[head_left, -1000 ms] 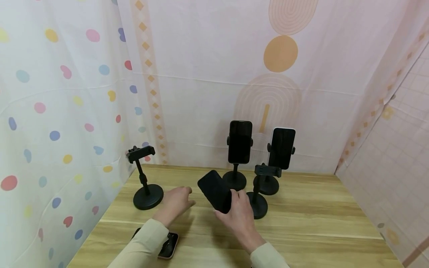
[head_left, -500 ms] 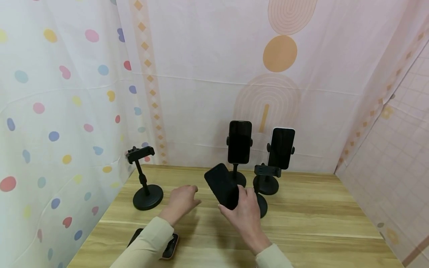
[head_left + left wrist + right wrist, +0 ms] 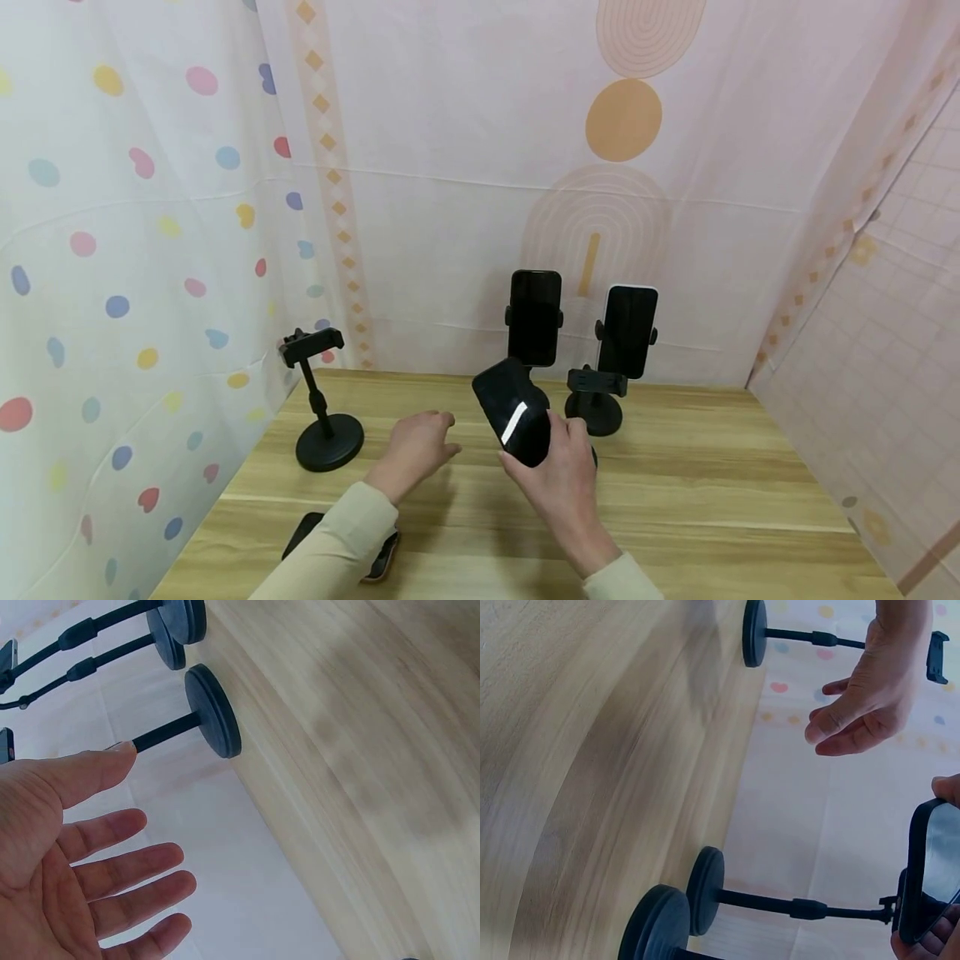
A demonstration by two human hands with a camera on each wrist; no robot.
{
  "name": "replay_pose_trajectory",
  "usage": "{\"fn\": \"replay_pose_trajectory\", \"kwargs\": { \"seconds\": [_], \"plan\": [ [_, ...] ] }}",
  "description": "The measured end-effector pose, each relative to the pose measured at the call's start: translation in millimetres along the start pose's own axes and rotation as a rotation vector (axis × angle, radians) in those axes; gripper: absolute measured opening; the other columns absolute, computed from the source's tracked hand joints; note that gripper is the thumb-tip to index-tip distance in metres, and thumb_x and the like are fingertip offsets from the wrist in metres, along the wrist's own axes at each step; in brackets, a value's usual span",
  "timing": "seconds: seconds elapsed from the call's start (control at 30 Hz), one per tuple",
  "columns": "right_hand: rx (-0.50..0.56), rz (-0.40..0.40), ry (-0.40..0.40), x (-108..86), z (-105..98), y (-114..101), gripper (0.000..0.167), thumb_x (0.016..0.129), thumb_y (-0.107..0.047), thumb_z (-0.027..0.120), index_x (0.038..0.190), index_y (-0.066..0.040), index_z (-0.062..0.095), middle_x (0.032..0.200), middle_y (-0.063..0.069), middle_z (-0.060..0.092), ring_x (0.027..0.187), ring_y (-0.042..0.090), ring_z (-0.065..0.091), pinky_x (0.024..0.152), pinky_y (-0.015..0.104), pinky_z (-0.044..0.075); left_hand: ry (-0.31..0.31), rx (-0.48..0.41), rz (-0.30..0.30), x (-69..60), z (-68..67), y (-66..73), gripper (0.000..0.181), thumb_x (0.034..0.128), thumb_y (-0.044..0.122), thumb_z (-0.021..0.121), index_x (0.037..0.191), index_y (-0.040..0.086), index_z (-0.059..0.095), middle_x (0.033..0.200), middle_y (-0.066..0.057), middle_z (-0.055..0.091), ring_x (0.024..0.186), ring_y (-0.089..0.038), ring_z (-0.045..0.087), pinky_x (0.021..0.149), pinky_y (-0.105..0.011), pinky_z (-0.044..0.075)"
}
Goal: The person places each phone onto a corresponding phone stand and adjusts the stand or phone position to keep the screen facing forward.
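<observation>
The right hand [image 3: 558,487] pinches a black smartphone [image 3: 502,392] by its edges between thumb and fingers, holding it tilted above the tabletop [image 3: 675,500]. The phone has rounded corners and a glossy dark face crossed by a bright white reflection. The left hand [image 3: 415,450] hovers just beside it, fingers loosely spread. Behind the right hand, a front phone stand [image 3: 597,382] shows its clamp, its base mostly hidden. Farther back, one stand's clamp grips an upright black phone [image 3: 535,317]; its neighbour grips a white-edged phone [image 3: 628,332]. Another stand [image 3: 330,442] is at the left. Under the left sleeve [image 3: 341,533] lies something dark and phone-like [image 3: 302,529], perhaps more than one phone; the sleeve covers too much to tell. Compared with a second ago, the held phone has shifted rightward and away, now covering the middle stand's base, and the left hand has followed.
</observation>
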State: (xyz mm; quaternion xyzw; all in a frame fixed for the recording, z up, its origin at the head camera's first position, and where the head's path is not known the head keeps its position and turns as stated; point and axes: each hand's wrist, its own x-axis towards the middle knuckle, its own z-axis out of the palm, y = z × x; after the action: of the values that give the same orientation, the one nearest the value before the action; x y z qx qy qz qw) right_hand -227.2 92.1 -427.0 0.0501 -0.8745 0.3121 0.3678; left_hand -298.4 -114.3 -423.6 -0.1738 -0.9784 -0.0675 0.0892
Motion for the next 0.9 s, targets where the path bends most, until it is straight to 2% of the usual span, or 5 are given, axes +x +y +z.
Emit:
{"fn": "replay_pose_trajectory", "kwargs": {
  "seconds": [0.33,0.63,0.9],
  "plan": [
    [0.043,0.022,0.047,2.4,-13,2,0.077,0.061,-0.035,0.095,0.117,0.006,0.063,0.099,0.015,0.051,0.085,0.025,0.052,0.068,0.040,0.052,0.005,0.005,0.036,4.6,-2.7,11.3,0.039,0.0829,0.032,0.081,0.110,0.005,0.072,0.098,-0.010,0.072,0.085,-0.025,0.069,0.068,-0.041,0.055],
    [0.060,0.059,0.088,6.3,-23,7,0.078,0.061,-0.035,0.096,0.119,0.005,0.062,0.100,0.015,0.051,0.083,0.026,0.055,0.065,0.042,0.052,0.056,-0.006,0.105,8.6,-6.8,24.0,0.038,0.0844,0.032,0.080,0.110,0.005,0.071,0.097,-0.011,0.072,0.083,-0.026,0.069,0.065,-0.041,0.055],
    [0.021,0.024,0.087,4.3,-28,8,0.082,0.061,-0.038,0.095,0.122,0.007,0.062,0.099,0.016,0.052,0.083,0.027,0.054,0.066,0.041,0.051,0.107,-0.004,0.143,10.7,-10.1,35.2,0.037,0.0842,0.032,0.080,0.109,0.006,0.072,0.097,-0.010,0.072,0.083,-0.026,0.070,0.067,-0.042,0.055]
  ]
}}
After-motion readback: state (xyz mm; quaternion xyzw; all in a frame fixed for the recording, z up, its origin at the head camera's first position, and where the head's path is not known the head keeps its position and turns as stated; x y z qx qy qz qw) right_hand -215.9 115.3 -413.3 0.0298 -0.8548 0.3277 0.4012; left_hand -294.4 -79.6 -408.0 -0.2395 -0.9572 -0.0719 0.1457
